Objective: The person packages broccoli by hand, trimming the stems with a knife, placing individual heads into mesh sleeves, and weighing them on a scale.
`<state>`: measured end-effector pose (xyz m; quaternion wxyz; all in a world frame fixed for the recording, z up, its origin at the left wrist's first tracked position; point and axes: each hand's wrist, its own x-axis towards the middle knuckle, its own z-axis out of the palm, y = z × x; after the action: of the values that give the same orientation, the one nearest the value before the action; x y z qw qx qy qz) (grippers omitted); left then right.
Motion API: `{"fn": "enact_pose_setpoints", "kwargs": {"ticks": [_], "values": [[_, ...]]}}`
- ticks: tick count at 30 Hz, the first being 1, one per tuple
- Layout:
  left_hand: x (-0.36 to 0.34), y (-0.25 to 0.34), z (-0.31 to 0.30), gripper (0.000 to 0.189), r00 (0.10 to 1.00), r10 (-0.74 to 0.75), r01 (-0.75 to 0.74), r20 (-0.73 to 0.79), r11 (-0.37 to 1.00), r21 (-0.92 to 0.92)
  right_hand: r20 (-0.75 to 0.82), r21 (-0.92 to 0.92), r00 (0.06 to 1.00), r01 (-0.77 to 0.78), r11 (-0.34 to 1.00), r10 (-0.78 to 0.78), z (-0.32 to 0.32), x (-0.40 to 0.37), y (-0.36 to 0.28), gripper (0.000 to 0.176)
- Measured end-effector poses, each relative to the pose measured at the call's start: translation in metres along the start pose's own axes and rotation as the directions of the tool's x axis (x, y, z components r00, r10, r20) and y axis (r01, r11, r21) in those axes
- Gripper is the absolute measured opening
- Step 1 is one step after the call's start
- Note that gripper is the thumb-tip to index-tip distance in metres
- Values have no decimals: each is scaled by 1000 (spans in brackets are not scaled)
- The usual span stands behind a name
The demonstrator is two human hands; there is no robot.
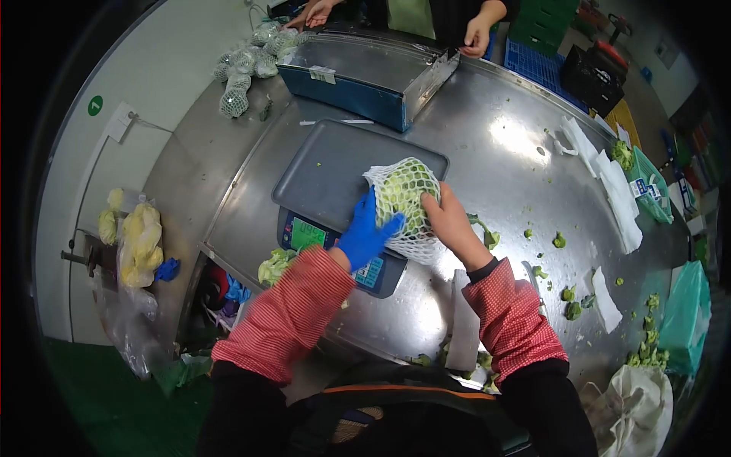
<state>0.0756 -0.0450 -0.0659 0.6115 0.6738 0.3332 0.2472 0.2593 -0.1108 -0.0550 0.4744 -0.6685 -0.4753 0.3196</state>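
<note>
A pale green cauliflower (402, 190) sits inside a white foam net (417, 242), over the right side of a grey scale tray (327, 171). My left hand (367, 234), in a blue glove, grips it from the left with thumb and fingers against the mesh. From the right, my bare right hand (451, 217) holds the other side, fingers on the net. Below the tray, the scale's green display (308, 234) is lit, and my left hand partly covers its keypad (371, 272). Left of my left wrist lies a light green cauliflower piece (275, 266).
Netted heads (244, 65) are piled at the back left. A blue-sided metal box (343, 87) stands behind the scale, with another person's hand (477, 36) beside it. Florets (572, 310) and white foam sheets (617, 199) lie at right, near a green basket (653, 186).
</note>
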Motion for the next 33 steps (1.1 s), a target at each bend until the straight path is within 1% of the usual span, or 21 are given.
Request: {"fn": "enact_pose_setpoints", "kwargs": {"ticks": [1,3,4,5,6,7,8,11,12,14,15,16,17,20,21,25,28,29,31,32,33], "values": [[6,16,-8,70,990,-111,134,92,940,-312,-1,16,999,33,999,-33,0,0,2,41],[7,26,-20,66,951,-273,307,144,789,-531,-4,29,998,58,998,-58,0,-1,4,40],[21,4,-22,65,988,-143,156,62,923,-351,-6,27,999,49,998,-49,1,-3,4,39],[36,-18,-24,65,1000,-10,7,-21,991,-135,-8,24,999,39,999,-38,1,-3,5,39],[29,-18,-3,64,986,-80,68,-149,994,-81,-14,96,1000,15,995,-14,1,-2,6,38],[28,-16,11,64,973,-27,51,-229,994,101,-18,167,1000,-11,986,14,0,-2,7,37],[29,-12,20,64,955,42,45,-292,958,283,-24,239,999,-36,970,42,-2,-3,10,37],[35,24,30,64,974,-20,65,-227,979,193,-42,269,996,-68,961,83,-8,-5,16,36],[43,22,30,64,978,-10,52,-210,979,197,-53,291,993,-84,953,103,-10,-7,15,36],[60,24,32,66,983,17,21,-185,980,198,-74,401,992,-68,913,106,-22,-6,8,36],[69,32,33,66,989,-104,94,-102,990,-103,-97,427,990,-56,902,107,-32,-3,2,36],[78,40,35,66,980,-196,189,20,904,-384,-119,453,987,-44,891,109,-41,3,-1,37],[85,52,38,66,953,-251,300,169,729,-615,-166,448,981,-14,894,98,-49,9,1,35],[110,75,46,70,969,-246,228,29,840,-492,-185,533,971,-30,846,151,-76,40,32,34],[120,67,48,64,971,-198,137,-137,922,-363,-206,541,968,-9,841,143,-83,52,48,32],[127,52,56,55,965,-89,31,-245,972,-232,-324,414,934,-1,910,148,-107,99,115,31],[111,47,65,52,989,-27,-12,-144,965,-262,-424,254,894,-38,966,147,-108,130,165,31],[105,51,70,50,991,-13,-22,-133,966,-258,-449,234,877,-68,970,170,-104,137,179,35],[91,61,80,48,994,11,-39,-113,967,-251,-480,91,859,-154,984,179,-100,138,193,37],[82,61,81,47,998,38,-52,-59,967,-250,-495,19,850,-197,980,180,-98,137,195,39],[72,61,82,45,998,67,-66,-4,966,-251,-419,25,871,-271,962,256,-103,130,179,46]]}}
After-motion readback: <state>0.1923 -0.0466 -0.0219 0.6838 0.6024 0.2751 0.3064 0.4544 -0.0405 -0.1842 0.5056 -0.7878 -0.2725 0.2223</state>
